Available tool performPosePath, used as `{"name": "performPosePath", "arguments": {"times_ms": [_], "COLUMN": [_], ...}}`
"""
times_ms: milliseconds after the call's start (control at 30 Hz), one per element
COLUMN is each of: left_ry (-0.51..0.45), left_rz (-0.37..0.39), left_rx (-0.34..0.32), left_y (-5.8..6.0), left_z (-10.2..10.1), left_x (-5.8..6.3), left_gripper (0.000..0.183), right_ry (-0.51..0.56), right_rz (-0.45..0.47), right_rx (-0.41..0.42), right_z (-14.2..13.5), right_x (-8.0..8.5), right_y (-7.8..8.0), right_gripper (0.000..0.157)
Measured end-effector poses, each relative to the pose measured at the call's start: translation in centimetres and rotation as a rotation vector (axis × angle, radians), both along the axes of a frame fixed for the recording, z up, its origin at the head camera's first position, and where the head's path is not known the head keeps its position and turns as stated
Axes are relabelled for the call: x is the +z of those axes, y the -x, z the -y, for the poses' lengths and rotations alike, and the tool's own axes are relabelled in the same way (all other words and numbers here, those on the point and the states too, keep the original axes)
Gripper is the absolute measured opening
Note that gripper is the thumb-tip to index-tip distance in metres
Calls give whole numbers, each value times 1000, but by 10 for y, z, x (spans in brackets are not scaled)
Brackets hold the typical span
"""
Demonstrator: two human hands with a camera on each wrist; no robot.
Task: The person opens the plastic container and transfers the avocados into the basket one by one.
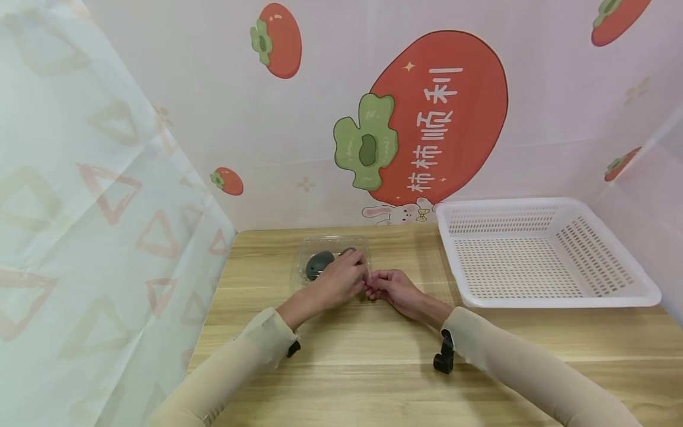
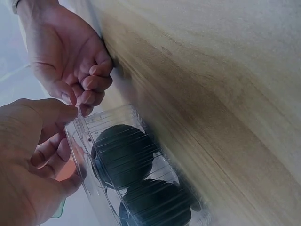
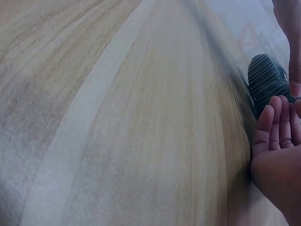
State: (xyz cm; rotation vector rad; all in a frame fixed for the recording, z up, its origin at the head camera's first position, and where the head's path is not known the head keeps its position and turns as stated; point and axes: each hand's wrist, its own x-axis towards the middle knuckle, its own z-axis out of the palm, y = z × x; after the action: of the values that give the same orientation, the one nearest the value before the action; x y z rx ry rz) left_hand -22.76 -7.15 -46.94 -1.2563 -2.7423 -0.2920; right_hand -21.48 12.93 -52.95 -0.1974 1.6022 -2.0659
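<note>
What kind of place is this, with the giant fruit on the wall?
Perhaps a small work corner: there's a wooden table against a wall covering printed with cartoon fruit, and a white basket and clear box sit on it.

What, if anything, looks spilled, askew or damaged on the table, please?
Nothing stands out: the clear box, partly hidden by the left hand, holds two dark round things, and the white basket sits upright.
</note>
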Motion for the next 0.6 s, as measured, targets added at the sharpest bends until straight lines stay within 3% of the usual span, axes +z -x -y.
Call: {"name": "performPosePath", "arguments": {"times_ms": [600], "left_ry": [-68], "left_rz": [-92], "left_rx": [-24], "left_y": [-1], "left_z": [-3], "left_x": [-4], "left_gripper": [10], "right_ry": [-80], "right_rz": [-67], "right_rx": [16], "right_z": [3], "right_x": [3], "right_y": [0], "right_gripper": [17]}}
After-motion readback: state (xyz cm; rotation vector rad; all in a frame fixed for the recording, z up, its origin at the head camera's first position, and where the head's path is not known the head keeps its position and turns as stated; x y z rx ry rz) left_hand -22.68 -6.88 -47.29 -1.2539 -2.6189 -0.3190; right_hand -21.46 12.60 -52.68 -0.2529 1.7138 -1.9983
